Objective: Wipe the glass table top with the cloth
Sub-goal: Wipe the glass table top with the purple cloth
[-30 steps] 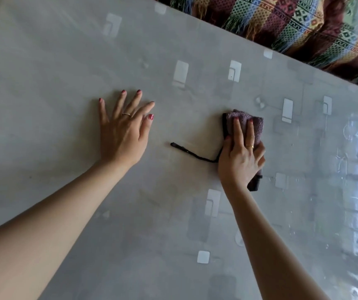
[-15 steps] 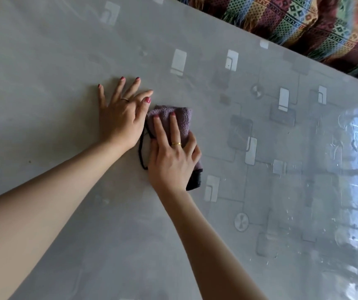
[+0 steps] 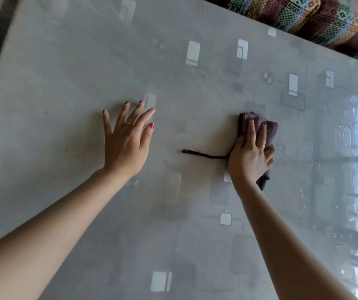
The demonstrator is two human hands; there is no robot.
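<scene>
A folded purple cloth (image 3: 270, 128) is pressed flat against the glass table top (image 3: 65, 72) under the right hand (image 3: 250, 155), whose fingers (image 3: 252, 132) are laid out straight and close together across the fabric, the thumb alongside its dark left edge. A thin black cord (image 3: 204, 155) is seen trailing from beneath that hand, away from the cloth toward the left hand (image 3: 127, 139). The left hand is planted palm-down on the bare glass, well apart from the cloth, with its fingers spread wide. Pale squares are scattered under the glass around the cloth, and window light is reflected beyond it on the right. A striped woven blanket (image 3: 316, 16) is visible past the table's far edge.
</scene>
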